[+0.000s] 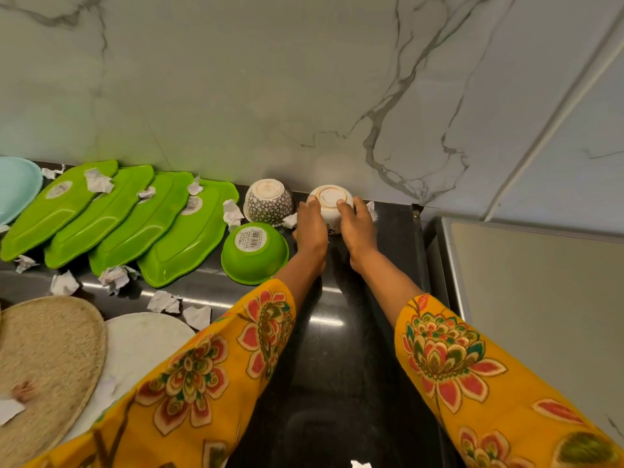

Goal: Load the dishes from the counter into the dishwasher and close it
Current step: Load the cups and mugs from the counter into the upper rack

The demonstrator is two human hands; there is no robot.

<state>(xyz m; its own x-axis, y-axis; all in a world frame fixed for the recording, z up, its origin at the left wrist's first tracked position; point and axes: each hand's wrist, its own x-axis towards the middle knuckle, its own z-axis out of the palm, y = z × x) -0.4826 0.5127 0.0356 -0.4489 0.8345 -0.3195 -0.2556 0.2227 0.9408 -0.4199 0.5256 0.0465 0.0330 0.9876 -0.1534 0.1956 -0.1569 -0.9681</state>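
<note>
White bowl [331,204], upturned at the counter's [337,349] back wall, clasped between left hand [311,228] and right hand [358,228]; risk: slipping, or knocking the adjacent patterned bowl [268,202].

Counter [337,332] before me, wall behind. At 12 o'clock, upturned bowl [332,206] between my hands. Second bowl [268,202] just beside it at 11; third bowl [255,253] nearer. Four trays [118,217] overlap toward 10.

yellow sleeves [472,366], red and green floral print
</note>
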